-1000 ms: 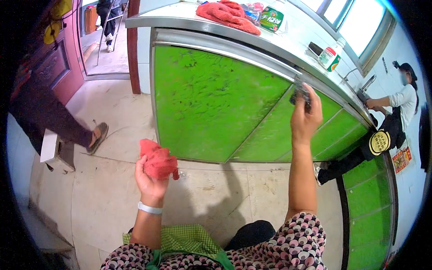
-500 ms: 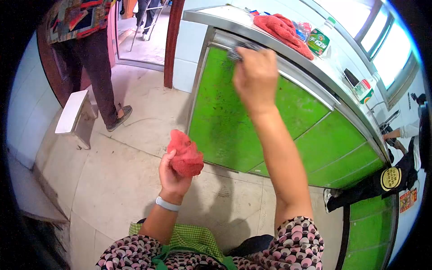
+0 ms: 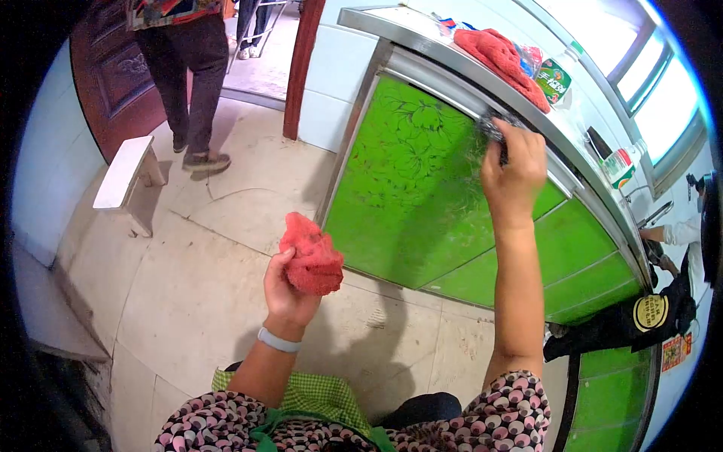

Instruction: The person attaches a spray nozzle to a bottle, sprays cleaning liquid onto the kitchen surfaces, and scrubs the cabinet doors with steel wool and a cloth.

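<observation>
My left hand holds a crumpled red cloth above the floor, left of the green cabinet. With fingers bent, my right hand grips a dark, shiny scouring pad against the upper part of the green cabinet door, just under its metal edge strip. Dark floral lines and smudges show on the door. On the countertop above lie another red cloth and a green-labelled bottle.
A white-topped stool stands at the left, near a person in dark trousers. Another person is at the counter's far right. A white bottle stands by the window. Someone's legs and a ladder show through the doorway.
My right hand went left along the cabinet top with the pad, then back right. The view has turned left. The person in dark trousers has stepped towards the doorway.
</observation>
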{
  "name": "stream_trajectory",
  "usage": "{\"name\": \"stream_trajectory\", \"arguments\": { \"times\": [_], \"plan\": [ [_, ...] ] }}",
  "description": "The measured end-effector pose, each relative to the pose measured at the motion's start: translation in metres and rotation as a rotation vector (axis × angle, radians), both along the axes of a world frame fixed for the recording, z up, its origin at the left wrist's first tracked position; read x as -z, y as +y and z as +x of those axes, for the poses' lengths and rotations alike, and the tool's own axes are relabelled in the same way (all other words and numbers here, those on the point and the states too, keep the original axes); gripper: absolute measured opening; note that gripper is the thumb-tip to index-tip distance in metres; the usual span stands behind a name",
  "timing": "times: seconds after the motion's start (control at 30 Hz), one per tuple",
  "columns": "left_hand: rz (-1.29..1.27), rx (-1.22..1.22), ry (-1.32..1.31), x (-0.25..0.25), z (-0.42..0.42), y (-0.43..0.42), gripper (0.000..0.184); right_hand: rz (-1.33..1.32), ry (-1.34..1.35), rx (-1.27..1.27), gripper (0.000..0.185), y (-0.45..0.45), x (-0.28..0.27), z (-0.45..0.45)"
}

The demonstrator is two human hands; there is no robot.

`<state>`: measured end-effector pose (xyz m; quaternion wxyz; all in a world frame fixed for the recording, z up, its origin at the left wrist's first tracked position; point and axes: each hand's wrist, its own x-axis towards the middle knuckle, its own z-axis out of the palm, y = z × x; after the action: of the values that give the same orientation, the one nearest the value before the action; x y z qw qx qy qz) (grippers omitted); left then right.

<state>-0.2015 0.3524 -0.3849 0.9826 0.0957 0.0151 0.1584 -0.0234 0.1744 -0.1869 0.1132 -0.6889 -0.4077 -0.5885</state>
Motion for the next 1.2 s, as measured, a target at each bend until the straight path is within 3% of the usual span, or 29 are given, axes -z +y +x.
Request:
{"name": "stream_trajectory", "arguments": {
  "times": [0.2,0.27,0.4,0.53,0.63,0.8,1.13,1.2],
  "plan": [
    [-0.011,-0.006,0.010,0.002,-0.003,0.004,0.041,-0.004,-0.036,-0.098,0.027,0.060,0.010,-0.002],
    [-0.021,-0.004,0.012,0.005,-0.001,0.002,0.041,-0.032,-0.101,-0.202,0.019,0.103,0.007,0.009],
    [-0.047,0.003,0.011,0.005,0.004,-0.004,0.041,-0.178,-0.044,-0.154,0.008,0.155,-0.002,0.004],
    [-0.046,-0.004,0.030,0.003,0.006,-0.005,0.041,-0.145,-0.009,-0.306,0.010,0.126,-0.003,0.007],
    [0.004,0.067,-0.019,0.010,0.006,0.000,0.040,-0.085,-0.040,-0.244,0.015,0.077,-0.001,0.006],
    [0.001,-0.048,0.067,0.014,0.007,0.006,0.043,-0.026,-0.044,-0.087,0.022,0.022,0.004,-0.001],
    [-0.013,-0.044,0.089,0.019,0.013,-0.001,0.044,-0.114,-0.065,-0.326,0.027,0.115,-0.001,0.009],
    [-0.023,-0.035,0.069,0.019,0.015,-0.002,0.044,-0.048,-0.176,-0.378,0.026,0.117,-0.001,0.011]
  ]
}}
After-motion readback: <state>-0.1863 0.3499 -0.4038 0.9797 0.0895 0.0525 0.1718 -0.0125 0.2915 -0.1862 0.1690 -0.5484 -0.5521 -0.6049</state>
